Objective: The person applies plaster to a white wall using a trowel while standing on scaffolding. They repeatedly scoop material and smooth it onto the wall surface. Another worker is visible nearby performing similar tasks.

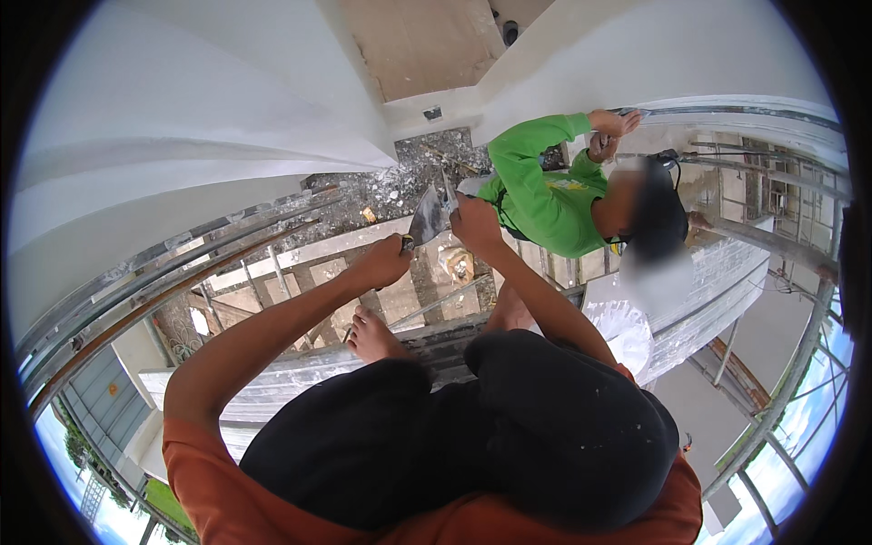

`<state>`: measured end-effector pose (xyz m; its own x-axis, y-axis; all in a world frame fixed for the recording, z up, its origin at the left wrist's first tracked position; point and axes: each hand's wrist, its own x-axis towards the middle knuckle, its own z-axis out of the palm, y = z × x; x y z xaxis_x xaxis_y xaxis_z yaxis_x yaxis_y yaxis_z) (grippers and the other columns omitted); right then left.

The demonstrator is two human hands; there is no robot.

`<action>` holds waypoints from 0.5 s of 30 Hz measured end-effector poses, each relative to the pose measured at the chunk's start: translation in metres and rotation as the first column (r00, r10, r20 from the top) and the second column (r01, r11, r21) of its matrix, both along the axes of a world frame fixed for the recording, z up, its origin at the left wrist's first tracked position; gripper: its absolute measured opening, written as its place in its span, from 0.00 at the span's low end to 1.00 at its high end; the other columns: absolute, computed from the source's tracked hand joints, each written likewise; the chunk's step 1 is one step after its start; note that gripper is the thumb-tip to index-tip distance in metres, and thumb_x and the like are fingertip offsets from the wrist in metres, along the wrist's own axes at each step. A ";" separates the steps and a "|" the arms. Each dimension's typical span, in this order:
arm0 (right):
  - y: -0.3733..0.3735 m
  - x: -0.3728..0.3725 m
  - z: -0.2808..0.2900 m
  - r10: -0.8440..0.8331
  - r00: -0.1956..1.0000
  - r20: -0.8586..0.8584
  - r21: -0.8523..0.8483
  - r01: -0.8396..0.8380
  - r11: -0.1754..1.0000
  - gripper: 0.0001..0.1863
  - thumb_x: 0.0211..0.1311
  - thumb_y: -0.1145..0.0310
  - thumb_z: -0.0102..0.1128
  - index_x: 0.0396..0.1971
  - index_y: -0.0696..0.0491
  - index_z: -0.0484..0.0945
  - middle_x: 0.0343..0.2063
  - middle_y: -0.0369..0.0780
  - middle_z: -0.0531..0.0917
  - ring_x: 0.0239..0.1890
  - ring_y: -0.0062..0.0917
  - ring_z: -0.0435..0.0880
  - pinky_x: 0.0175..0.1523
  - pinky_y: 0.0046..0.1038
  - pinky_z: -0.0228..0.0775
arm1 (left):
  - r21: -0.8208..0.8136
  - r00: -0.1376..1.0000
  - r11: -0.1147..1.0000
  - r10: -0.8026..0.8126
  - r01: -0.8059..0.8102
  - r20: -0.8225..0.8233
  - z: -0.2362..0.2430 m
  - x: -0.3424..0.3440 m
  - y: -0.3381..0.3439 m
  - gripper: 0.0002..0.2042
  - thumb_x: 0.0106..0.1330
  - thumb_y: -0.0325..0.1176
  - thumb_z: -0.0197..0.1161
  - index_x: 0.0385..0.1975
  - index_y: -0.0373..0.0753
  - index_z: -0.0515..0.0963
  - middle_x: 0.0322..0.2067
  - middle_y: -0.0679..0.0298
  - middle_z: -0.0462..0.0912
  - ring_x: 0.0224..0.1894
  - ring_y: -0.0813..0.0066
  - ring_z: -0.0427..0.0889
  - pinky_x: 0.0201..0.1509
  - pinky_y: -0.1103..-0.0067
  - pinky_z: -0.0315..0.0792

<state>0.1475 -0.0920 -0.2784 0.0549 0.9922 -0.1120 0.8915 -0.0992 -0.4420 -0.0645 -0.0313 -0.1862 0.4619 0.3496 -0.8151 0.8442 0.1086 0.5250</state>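
Note:
My left hand [386, 262] is closed on the handle of a wide putty knife [424, 218], whose grey, smeared metal blade points up and to the right. My right hand [475, 224] grips a narrower metal scraper [450, 189], held upright beside the wide blade; the two blades are close, and I cannot tell whether they touch. My bare foot [371, 336] shows below my hands, near my dark-clad knees [554, 418].
A co-worker [554, 204] in green leans at the right, hands at the white wall [636, 54]. Metal scaffold tubes [786, 241] and rails curve along both sides. Below are planks [331, 272], scattered white debris [391, 182] and a small crumpled bag [456, 265].

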 end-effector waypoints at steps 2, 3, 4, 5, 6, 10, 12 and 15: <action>0.004 0.029 0.003 -0.207 0.960 -0.188 -0.012 0.209 0.978 0.08 0.50 0.71 0.55 0.22 0.62 0.73 0.18 0.52 0.79 0.16 0.39 0.81 0.20 0.35 0.71 | 0.308 0.979 0.936 -0.198 0.172 0.052 -0.005 -0.006 -0.005 0.14 0.62 0.34 0.53 0.40 0.27 0.68 0.32 0.44 0.77 0.37 0.52 0.79 0.42 0.63 0.72; -0.006 0.042 0.002 -0.386 0.836 -0.390 -0.156 0.354 0.922 0.08 0.50 0.72 0.55 0.23 0.63 0.74 0.17 0.49 0.79 0.17 0.37 0.82 0.18 0.33 0.71 | 0.436 0.963 0.872 -0.267 0.222 0.042 -0.004 -0.003 -0.002 0.14 0.60 0.32 0.55 0.40 0.28 0.69 0.33 0.45 0.77 0.37 0.52 0.80 0.41 0.64 0.73; -0.008 0.041 0.000 -0.528 0.640 -0.559 -0.325 0.416 0.849 0.08 0.51 0.73 0.55 0.24 0.64 0.75 0.16 0.47 0.79 0.18 0.34 0.83 0.17 0.30 0.70 | 0.558 0.953 0.790 -0.304 0.254 -0.003 -0.003 -0.010 0.002 0.14 0.58 0.30 0.56 0.41 0.28 0.69 0.34 0.45 0.77 0.38 0.53 0.80 0.41 0.64 0.73; -0.013 0.039 -0.002 -0.566 0.557 -0.608 -0.408 0.392 0.824 0.08 0.51 0.73 0.55 0.26 0.65 0.75 0.17 0.46 0.80 0.18 0.32 0.83 0.17 0.28 0.70 | 0.737 0.889 0.560 -0.441 0.379 -0.122 -0.002 -0.015 0.010 0.15 0.53 0.27 0.58 0.41 0.30 0.71 0.36 0.50 0.76 0.40 0.57 0.79 0.42 0.68 0.74; -0.022 0.037 -0.003 -0.601 0.476 -0.642 -0.488 0.351 0.799 0.09 0.52 0.74 0.55 0.28 0.65 0.75 0.17 0.44 0.80 0.19 0.31 0.84 0.16 0.26 0.69 | 0.766 0.840 0.458 -0.509 0.450 -0.189 -0.008 -0.023 0.018 0.17 0.52 0.26 0.59 0.42 0.29 0.71 0.37 0.50 0.76 0.41 0.58 0.79 0.42 0.69 0.74; -0.052 -0.002 0.005 -0.679 0.332 -0.654 -0.663 0.180 0.726 0.13 0.56 0.72 0.56 0.36 0.67 0.74 0.22 0.43 0.80 0.19 0.25 0.83 0.13 0.20 0.66 | 0.624 0.673 0.362 -0.636 0.693 -0.379 -0.021 -0.059 0.045 0.13 0.50 0.28 0.62 0.36 0.33 0.77 0.34 0.54 0.80 0.40 0.62 0.81 0.39 0.73 0.75; -0.062 -0.023 0.019 -0.643 0.366 -0.673 -0.671 0.064 0.739 0.12 0.58 0.69 0.57 0.32 0.65 0.76 0.20 0.42 0.81 0.16 0.20 0.79 0.13 0.20 0.63 | 0.359 0.591 0.475 -0.704 0.804 -0.393 -0.018 -0.073 0.059 0.08 0.49 0.27 0.63 0.30 0.36 0.81 0.31 0.55 0.82 0.37 0.61 0.83 0.36 0.72 0.75; -0.072 -0.043 0.024 -0.463 0.497 -0.734 -0.590 -0.129 0.797 0.13 0.59 0.68 0.59 0.33 0.65 0.76 0.19 0.41 0.81 0.18 0.18 0.79 0.19 0.21 0.67 | 0.262 0.564 0.506 -0.657 0.822 -0.500 -0.044 -0.104 0.057 0.03 0.50 0.29 0.63 0.24 0.41 0.83 0.30 0.58 0.84 0.36 0.62 0.84 0.35 0.70 0.76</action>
<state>0.1046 -0.1636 -0.2542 -0.1967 0.7218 -0.6636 0.0768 -0.6634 -0.7443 -0.1690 0.0257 -0.2305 0.4815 0.3288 -0.8125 0.6079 -0.7930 0.0393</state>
